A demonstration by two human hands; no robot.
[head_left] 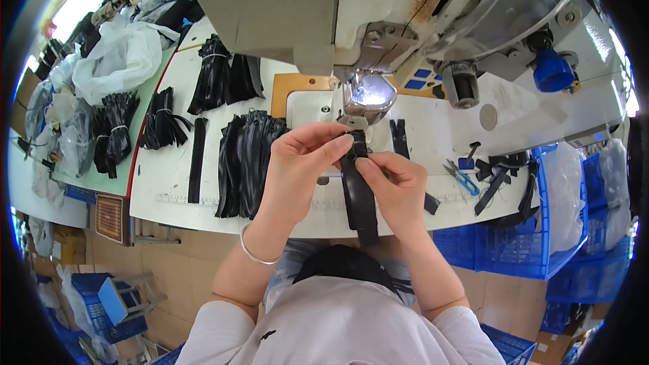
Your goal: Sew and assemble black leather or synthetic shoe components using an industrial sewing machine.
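Both of my hands are closed on a shiny black zipper (360, 203) that hangs toward me over the table's front edge. My left hand (301, 165) pinches its far end between thumb and forefinger, close to the presser foot (357, 120) of the sewing machine (270, 10). A little nearer, my right hand (397, 186) grips the right edge with thumb and curled fingers. Left of my hands lies a thick row of black zippers (247, 162). One loose black strip (197, 162) lies beyond it. Another strip (399, 136) lies right of the presser foot, partly hidden by my right hand.
Tied black bundles (213, 74) lie at the back left, near a white plastic bag (125, 57). Blue thread snips (462, 178) and black scraps (497, 179) are on the right of the table (304, 213). Blue crates (510, 250) stand beside its right edge.
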